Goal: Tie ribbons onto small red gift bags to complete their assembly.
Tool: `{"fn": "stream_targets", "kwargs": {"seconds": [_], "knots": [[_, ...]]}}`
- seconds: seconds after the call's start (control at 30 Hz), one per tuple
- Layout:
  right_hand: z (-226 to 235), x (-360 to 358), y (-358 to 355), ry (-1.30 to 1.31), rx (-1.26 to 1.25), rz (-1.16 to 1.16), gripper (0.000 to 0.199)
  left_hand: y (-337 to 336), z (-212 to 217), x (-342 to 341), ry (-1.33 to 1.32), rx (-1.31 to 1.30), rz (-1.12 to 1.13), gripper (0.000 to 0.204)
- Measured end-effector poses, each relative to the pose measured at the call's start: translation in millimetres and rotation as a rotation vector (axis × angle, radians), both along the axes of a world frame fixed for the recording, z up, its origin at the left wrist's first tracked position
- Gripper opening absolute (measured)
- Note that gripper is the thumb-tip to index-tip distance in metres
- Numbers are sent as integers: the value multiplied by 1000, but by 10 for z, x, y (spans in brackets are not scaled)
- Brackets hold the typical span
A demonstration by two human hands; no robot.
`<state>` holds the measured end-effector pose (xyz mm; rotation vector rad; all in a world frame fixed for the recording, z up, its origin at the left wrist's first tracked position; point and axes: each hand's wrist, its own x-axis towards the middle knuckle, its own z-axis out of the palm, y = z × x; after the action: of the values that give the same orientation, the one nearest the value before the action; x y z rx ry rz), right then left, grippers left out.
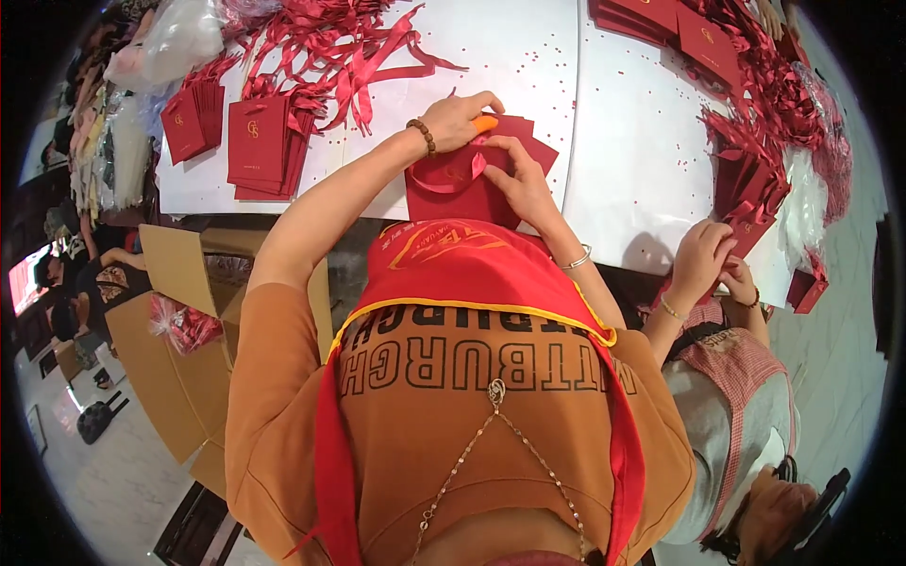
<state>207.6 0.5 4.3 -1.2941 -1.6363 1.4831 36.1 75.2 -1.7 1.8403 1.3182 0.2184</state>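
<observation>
A stack of small dark-red paper gift bags (pixel 462 203) lies at the table's front edge before me. Along the top of the uppermost bag a shiny red ribbon (pixel 442 187) loops down over its front. My left hand (pixel 458 121), with a beaded bracelet at the wrist and an orange cover on one finger, grips the bag's upper edge by the ribbon. From the right, my right hand (pixel 521 184) pinches the ribbon between thumb and fingertips. The fingertips of my left hand are partly hidden.
Finished-looking bags with ribbons (pixel 260 141) and a heap of loose ribbons (pixel 349 57) lie at the left. An opened cardboard box (pixel 170 349) stands below. At my right, a co-worker's hands (pixel 703 259) handle another red bag, near more bag stacks (pixel 708 47).
</observation>
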Motion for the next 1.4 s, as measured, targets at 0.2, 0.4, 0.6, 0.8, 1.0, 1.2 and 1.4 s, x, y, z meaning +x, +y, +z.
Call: {"fn": "stream_targets", "kwargs": {"seconds": [0.2,0.4,0.6,0.8,1.0,1.2,1.4], "knots": [[59,17,-30,42,23,90,42,373,-101,-197,-223,100,314,24],[-86,10,0,70,49,-13,45,399,102,-294,-259,272,250,32],[-105,-67,104,573,-142,-300,36,-118,102,-561,-427,-32,533,52],[-164,-291,270,412,-77,-413,16,-588,-77,-423,-529,-22,685,49],[199,-592,289,442,-247,-81,24,-467,268,-1520,-230,476,707,47],[39,-477,228,276,-168,-13,25,-450,203,-3381,-395,366,1053,52],[-90,-331,192,153,-103,-76,19,-401,-309,-3380,781,638,1048,43]]}}
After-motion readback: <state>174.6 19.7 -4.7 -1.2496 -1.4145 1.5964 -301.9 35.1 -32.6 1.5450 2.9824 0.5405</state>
